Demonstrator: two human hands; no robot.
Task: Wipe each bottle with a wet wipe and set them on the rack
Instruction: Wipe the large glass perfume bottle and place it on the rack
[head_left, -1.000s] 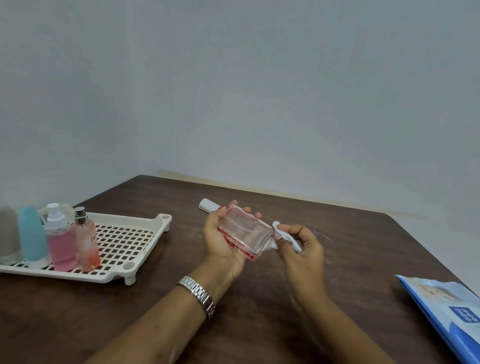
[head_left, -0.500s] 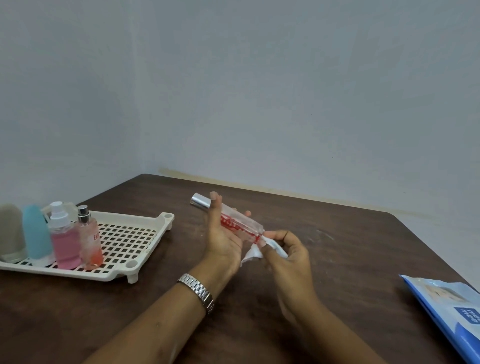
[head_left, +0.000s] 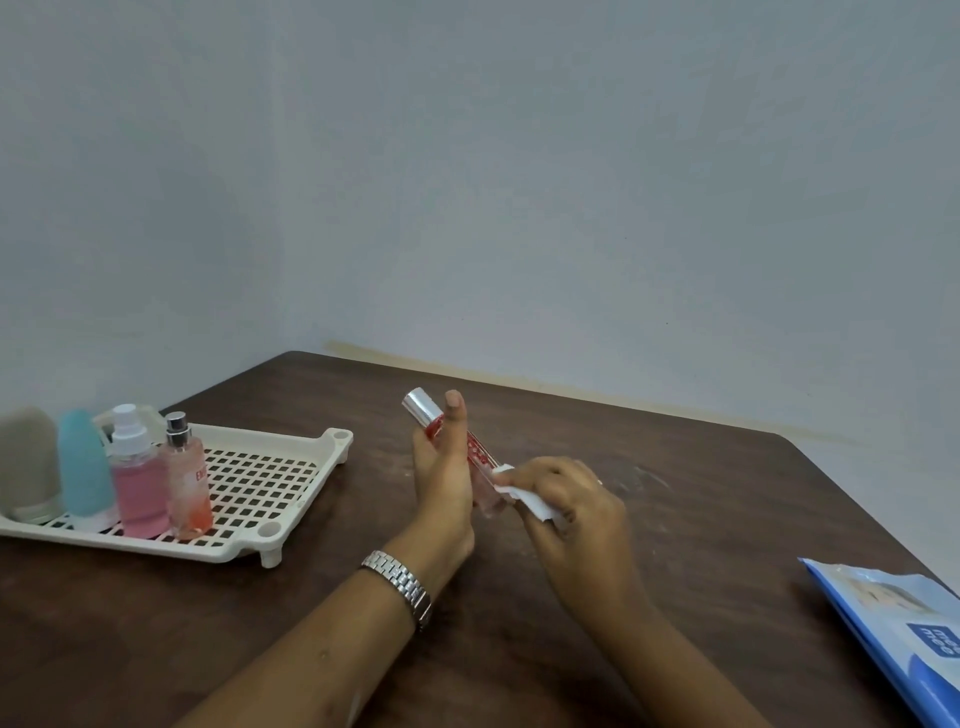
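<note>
Tilted steeper than half a second ago: clear bottle (head_left: 474, 451) with red print, silver cap uppermost, held above the table (head_left: 701, 519) centre.
- Left hand (head_left: 441, 483): upright, thumb straight along the bottle's side, gripping it; metal watch (head_left: 400, 579) on the wrist.
- Right hand (head_left: 571, 499): fingertips pinching the white wet wipe (head_left: 530, 501) against the bottle's lower end.
- Rack (head_left: 332, 441): at the table's left; four bottles stand at its left end.
- Blue wipe pack (head_left: 893, 623): right edge.
</note>
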